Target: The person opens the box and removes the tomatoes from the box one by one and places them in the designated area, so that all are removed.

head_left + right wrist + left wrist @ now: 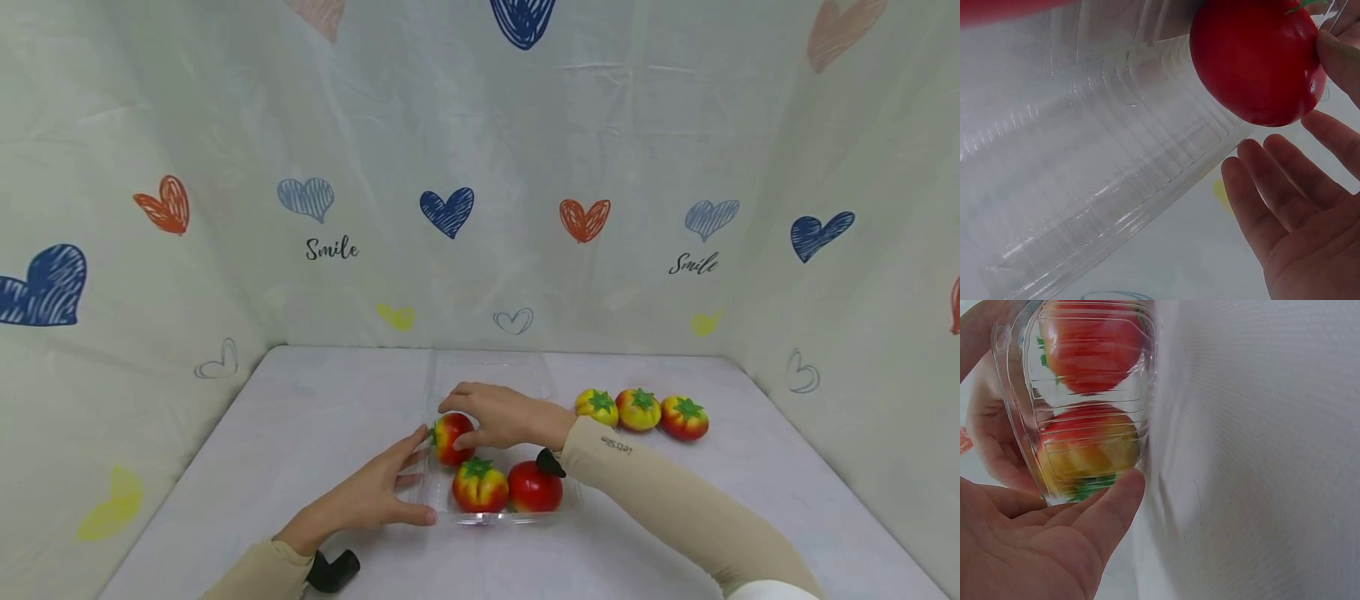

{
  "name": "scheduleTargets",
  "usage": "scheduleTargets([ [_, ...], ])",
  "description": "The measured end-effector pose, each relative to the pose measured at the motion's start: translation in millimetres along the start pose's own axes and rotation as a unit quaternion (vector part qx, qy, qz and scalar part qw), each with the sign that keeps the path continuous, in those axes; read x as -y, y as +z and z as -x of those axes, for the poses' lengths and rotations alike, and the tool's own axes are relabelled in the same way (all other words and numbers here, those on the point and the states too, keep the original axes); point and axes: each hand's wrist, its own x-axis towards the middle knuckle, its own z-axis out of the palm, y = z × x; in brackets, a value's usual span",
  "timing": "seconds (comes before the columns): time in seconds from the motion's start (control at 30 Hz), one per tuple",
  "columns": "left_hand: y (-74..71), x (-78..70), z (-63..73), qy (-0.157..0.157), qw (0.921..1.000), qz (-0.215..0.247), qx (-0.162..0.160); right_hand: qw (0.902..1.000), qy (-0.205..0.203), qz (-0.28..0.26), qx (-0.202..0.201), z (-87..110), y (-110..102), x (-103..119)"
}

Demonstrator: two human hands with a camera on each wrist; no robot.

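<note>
My right hand [508,414] holds a red tomato [448,439] with a green leafy top, at the left side of a clear plastic box [517,518]. In the right wrist view, thumb and index finger pinch this tomato [1257,59] while the other fingers spread below it. Straight fingers and thumb of my left hand [367,498] lie along the box's left wall, seen close up in the left wrist view. Inside the box, a red-and-yellow tomato [480,487] and a red tomato [536,487] sit side by side along the front.
Behind the box's tray stands its raised clear lid [487,364]. To the right on the white table [750,517] are a yellow tomato [596,405], a yellow-red one [638,410] and a red one [684,419]. A heart-printed curtain [517,125] surrounds the table.
</note>
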Motion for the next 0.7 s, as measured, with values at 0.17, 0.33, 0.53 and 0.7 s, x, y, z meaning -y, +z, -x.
scheduleTargets([
  [0.17, 0.0, -0.2, -0.1, -0.004, 1.0, -0.001, 0.0, 1.0, -0.006, 0.002, 0.004, -0.8, -0.2, 0.3],
  [0.33, -0.9, 0.6, 0.2, 0.003, 1.0, 0.006, 0.003, 0.9998, -0.012, -0.008, 0.016, -1.7, 0.8, -0.5],
  [0.53, -0.9, 1.6, 0.0, 0.002, 0.9999, 0.013, 0.009, 0.9993, -0.01, -0.023, 0.027, -2.6, 2.2, -1.0],
  [0.7, -1.2, 1.6, 0.2, 0.005, 0.9999, 0.01, 0.007, 0.999, -0.003, -0.03, 0.034, -3.0, 0.4, -0.2],
])
